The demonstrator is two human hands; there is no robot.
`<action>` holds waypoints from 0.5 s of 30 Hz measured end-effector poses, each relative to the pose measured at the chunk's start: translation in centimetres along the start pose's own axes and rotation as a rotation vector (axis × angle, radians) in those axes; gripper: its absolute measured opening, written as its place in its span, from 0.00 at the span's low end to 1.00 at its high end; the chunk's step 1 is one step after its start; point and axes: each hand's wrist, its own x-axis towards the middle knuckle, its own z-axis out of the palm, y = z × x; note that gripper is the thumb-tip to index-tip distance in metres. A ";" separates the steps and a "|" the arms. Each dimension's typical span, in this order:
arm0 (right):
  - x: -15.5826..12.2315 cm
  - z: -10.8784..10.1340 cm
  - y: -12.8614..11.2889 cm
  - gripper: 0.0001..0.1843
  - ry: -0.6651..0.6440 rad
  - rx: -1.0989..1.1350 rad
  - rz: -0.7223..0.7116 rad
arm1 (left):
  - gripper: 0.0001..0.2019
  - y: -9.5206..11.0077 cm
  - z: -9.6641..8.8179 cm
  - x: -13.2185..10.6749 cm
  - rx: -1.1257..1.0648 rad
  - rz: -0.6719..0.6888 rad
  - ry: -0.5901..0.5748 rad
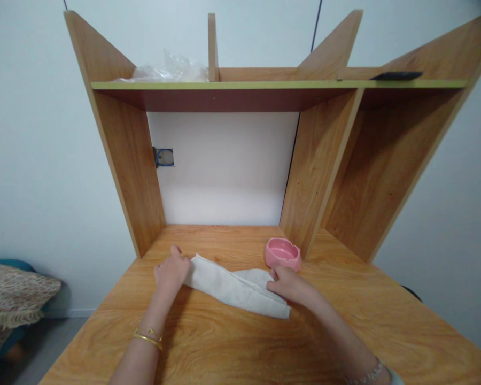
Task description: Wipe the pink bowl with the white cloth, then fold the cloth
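A white cloth (pixel 232 291), folded into a long strip, stretches across the wooden desk between my two hands. My left hand (pixel 172 271) grips its left end, fingers closed around the edge. At the right part of the strip, my right hand (pixel 289 284) pinches the cloth near a loose fold, with the thumb and fingers together. Just behind my right hand stands a pink ashtray (pixel 282 253) with a notched rim; its inside shows no contents. Part of the ashtray's front is close to my right hand, and I cannot tell whether they touch.
The wooden desk (pixel 224 347) has a hutch with upright panels (pixel 318 176) at the back. On its upper shelf lie a clear plastic bag (pixel 172 69) and a flat black object (pixel 398 76). A wall socket opening (pixel 165 157) sits at the left. A fringed patterned cover (pixel 16 291) lies far left.
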 end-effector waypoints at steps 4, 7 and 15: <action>0.1 -0.1 0.0 0.06 0.058 0.042 -0.045 | 0.15 0.0 0.4 -0.1 0.115 0.039 0.001; 0.2 0.1 0.1 0.11 0.077 0.135 -0.130 | 0.17 -0.1 0.8 0.1 0.092 0.070 0.013; -0.5 0.0 0.6 0.20 -0.225 0.097 -0.056 | 0.20 -0.7 2.4 1.0 -0.014 0.054 -0.106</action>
